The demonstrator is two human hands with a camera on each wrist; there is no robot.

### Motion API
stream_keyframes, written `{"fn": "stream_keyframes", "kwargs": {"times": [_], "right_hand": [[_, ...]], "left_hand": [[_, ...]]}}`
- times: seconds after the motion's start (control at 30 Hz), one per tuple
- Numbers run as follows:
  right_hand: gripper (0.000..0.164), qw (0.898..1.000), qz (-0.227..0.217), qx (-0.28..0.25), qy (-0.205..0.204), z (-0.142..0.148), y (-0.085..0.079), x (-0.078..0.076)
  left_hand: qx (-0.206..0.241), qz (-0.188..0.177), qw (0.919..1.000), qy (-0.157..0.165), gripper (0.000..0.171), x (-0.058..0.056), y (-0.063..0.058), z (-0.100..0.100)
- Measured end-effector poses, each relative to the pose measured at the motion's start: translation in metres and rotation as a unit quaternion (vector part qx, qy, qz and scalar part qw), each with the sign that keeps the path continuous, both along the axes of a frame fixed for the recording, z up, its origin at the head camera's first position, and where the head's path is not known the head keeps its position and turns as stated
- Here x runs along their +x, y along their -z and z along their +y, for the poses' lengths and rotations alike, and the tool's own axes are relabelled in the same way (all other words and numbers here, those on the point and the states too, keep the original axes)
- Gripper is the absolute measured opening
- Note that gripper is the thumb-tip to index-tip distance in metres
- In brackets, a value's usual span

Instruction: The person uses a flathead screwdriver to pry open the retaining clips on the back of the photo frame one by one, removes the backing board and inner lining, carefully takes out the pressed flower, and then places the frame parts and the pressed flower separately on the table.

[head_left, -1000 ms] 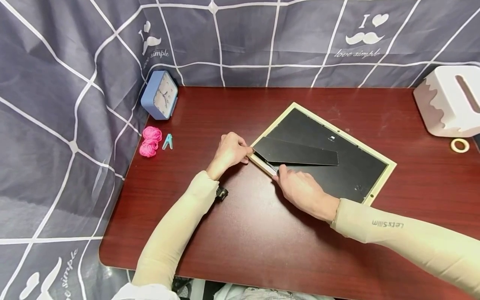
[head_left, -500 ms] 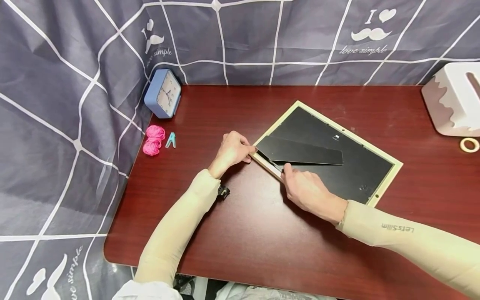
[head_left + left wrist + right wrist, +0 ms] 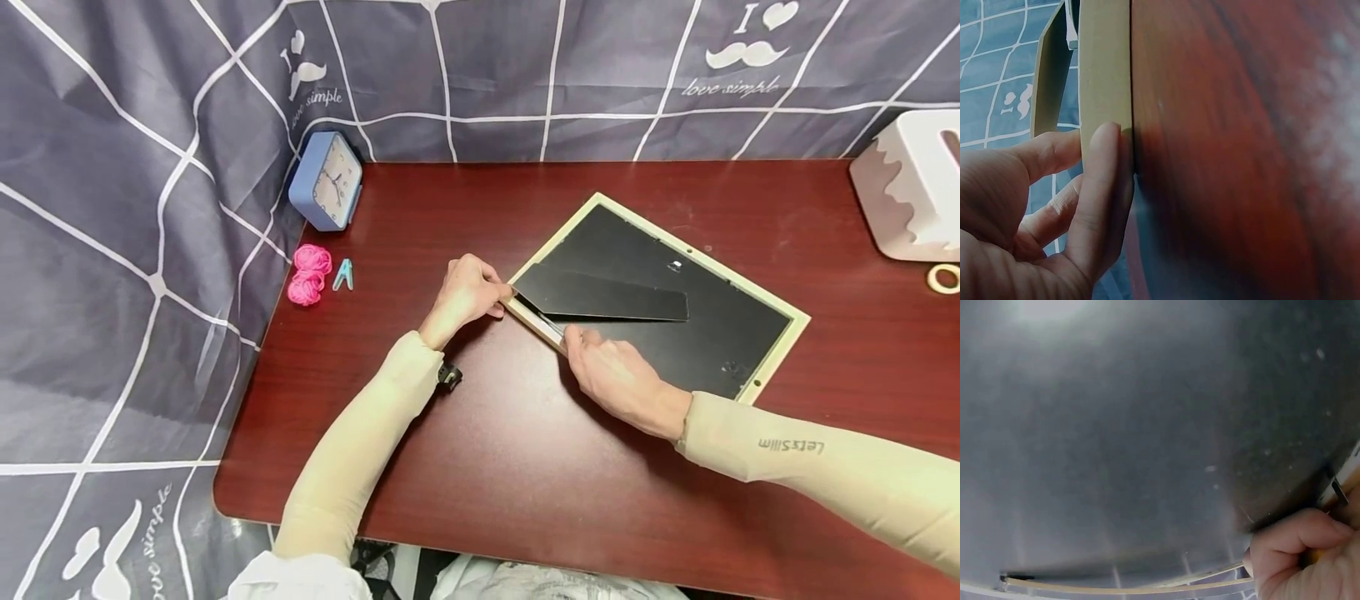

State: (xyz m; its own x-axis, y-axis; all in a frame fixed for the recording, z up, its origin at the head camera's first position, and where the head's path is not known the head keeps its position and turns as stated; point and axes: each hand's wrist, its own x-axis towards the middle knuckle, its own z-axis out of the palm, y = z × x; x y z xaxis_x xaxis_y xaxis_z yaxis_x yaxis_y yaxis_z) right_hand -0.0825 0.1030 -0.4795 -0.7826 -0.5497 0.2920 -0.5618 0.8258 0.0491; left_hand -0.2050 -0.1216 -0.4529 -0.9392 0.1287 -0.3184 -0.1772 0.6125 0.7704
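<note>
A picture frame (image 3: 750, 286) with a pale wooden border lies face down on the table. Its black backing board (image 3: 720, 333) carries a black stand flap (image 3: 615, 297), slightly raised. At the left corner my left hand (image 3: 468, 293) pinches the border, thumb and fingers on opposite sides of the wooden edge (image 3: 1105, 69) in the left wrist view. My right hand (image 3: 618, 375) holds a thin silvery tool (image 3: 553, 325) against the inside of the near-left border; the hand hides most of it, so its kind is unclear. Curled right fingers (image 3: 1297, 544) show in the right wrist view.
A blue alarm clock (image 3: 326, 182), pink yarn balls (image 3: 309, 273) and a light-blue clip (image 3: 343, 274) sit at the left. At the far right stand a white tissue box (image 3: 911, 192) and a wooden ring (image 3: 943, 278). A grey checked curtain (image 3: 495, 75) borders the table.
The head view has shifted slightly. Both hands keep almost the same places on the frame, and the silvery tool stays at its near-left inner edge.
</note>
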Motion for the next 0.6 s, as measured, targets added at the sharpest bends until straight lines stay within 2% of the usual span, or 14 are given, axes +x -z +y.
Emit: {"fn": "stream_keyframes", "kwargs": {"times": [0.17,0.37,0.5,0.53,0.6], "right_hand": [[0.008,0.999,0.046,0.004,-0.010,-0.0007,0.0044,0.0006],[0.008,0.998,0.070,-0.004,-0.008,-0.0016,0.0053,0.0004],[0.007,0.993,0.113,0.000,-0.022,-0.0017,0.0080,-0.0008],[0.007,0.994,0.111,0.000,-0.023,-0.0014,0.0081,-0.0010],[0.008,0.997,0.074,-0.014,-0.021,-0.0005,0.0063,-0.0008]], "left_hand": [[-0.003,-0.008,1.0000,-0.003,0.011,0.0017,-0.0012,-0.0014],[0.010,-0.010,0.9999,-0.006,0.012,0.0020,-0.0031,-0.0010],[0.010,-0.012,0.9999,-0.004,0.012,0.0026,-0.0043,-0.0030],[0.008,-0.011,0.9999,-0.004,0.012,0.0029,-0.0042,-0.0035],[0.002,-0.011,0.9999,-0.004,0.012,0.0045,-0.0033,-0.0052]]}}
